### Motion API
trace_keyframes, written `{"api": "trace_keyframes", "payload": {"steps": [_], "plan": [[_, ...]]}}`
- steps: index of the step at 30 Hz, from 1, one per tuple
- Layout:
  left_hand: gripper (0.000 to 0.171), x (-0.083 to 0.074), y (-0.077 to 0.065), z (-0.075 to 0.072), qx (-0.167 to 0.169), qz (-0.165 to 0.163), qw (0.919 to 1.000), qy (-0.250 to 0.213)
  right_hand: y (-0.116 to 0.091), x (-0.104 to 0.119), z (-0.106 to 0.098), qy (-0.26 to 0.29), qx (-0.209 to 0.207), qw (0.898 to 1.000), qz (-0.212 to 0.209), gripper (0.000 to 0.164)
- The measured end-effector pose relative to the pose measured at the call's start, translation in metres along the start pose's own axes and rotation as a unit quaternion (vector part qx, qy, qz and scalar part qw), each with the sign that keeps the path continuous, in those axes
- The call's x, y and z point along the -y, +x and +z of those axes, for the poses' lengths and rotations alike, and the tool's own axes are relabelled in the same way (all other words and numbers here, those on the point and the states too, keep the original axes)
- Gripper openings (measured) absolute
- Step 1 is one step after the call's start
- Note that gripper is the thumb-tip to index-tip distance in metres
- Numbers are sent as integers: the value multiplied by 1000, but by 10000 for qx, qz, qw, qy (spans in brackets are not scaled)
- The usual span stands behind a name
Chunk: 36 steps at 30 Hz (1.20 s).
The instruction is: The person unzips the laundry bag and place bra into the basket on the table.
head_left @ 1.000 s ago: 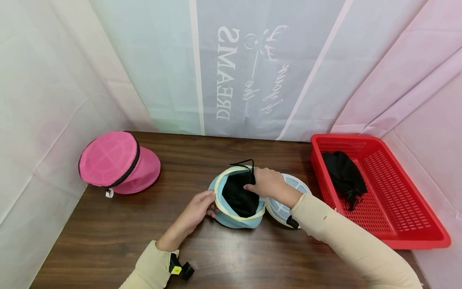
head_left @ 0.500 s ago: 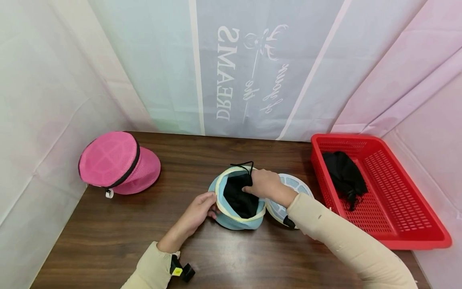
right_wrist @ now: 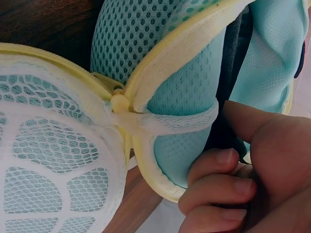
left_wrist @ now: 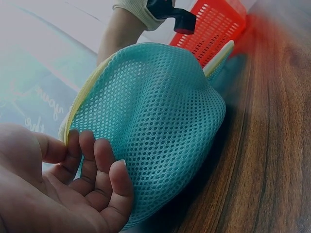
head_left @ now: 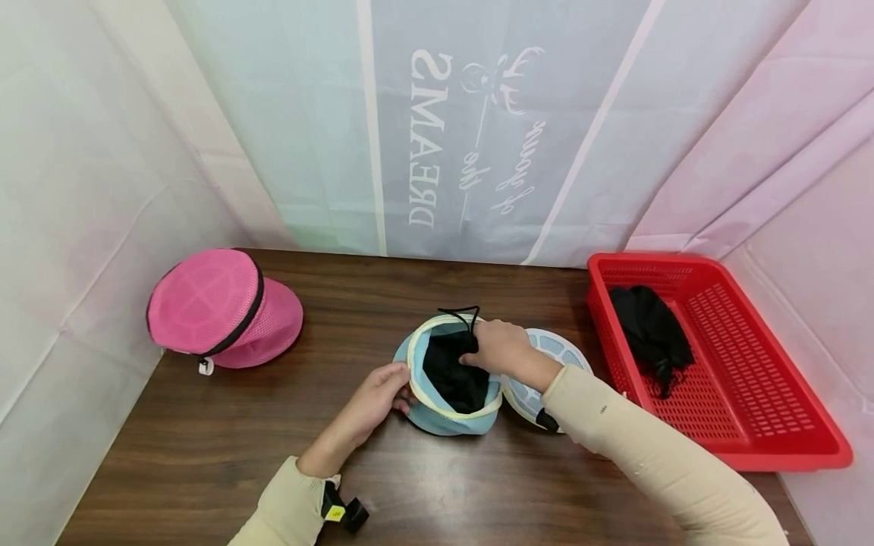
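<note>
A light-blue mesh laundry bag [head_left: 451,426] with a pale yellow zip rim stands unzipped on the table. Its round lid [head_left: 563,347] is folded back to the right, still joined at the rim. Inside the mouth lies a black cloth pouch [head_left: 451,371], a thin cord loop sticking up from it at the back. My left hand [head_left: 372,398] pinches the bag's left rim between thumb and fingers; in the left wrist view the other fingers curl beside the mesh. My right hand [head_left: 505,350] reaches over the right rim and grips the black pouch, its fingers partly hidden.
At the left stands a pink mesh laundry bag [head_left: 205,299] with a black zip and a white tag. A red plastic basket [head_left: 785,364] on the right holds another black pouch [head_left: 652,330]. A printed curtain [head_left: 464,152] hangs behind the brown table [head_left: 341,296].
Over the last second my right hand has shifted slightly left with the black pouch, and the cord loop has dipped a little. My left hand stays at the rim.
</note>
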State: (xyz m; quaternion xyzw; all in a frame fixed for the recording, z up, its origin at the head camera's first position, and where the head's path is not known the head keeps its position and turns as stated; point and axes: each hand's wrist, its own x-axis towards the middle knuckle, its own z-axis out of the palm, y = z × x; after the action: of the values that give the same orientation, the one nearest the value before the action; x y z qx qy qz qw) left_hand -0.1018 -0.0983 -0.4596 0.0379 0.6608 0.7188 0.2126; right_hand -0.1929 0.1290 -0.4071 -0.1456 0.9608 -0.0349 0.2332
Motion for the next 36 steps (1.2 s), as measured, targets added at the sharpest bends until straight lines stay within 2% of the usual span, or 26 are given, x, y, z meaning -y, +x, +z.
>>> {"api": "trace_keyframes", "payload": {"steps": [10,18,25,36], "plan": [[30,1,0,0,27,8,10000,7,0,1,-1,237,37,9994,-233,37],[31,4,-1,-1,50,3,10000,-44,-4,0,1,543,81,9949,-849,34],[31,3,1,-1,15,-15,10000,-66,-6,-4,-3,464,-17,9917,-1199,35],[32,2,1,-1,40,-13,10000,-66,-7,-6,-7,438,-44,9917,-1208,37]]}}
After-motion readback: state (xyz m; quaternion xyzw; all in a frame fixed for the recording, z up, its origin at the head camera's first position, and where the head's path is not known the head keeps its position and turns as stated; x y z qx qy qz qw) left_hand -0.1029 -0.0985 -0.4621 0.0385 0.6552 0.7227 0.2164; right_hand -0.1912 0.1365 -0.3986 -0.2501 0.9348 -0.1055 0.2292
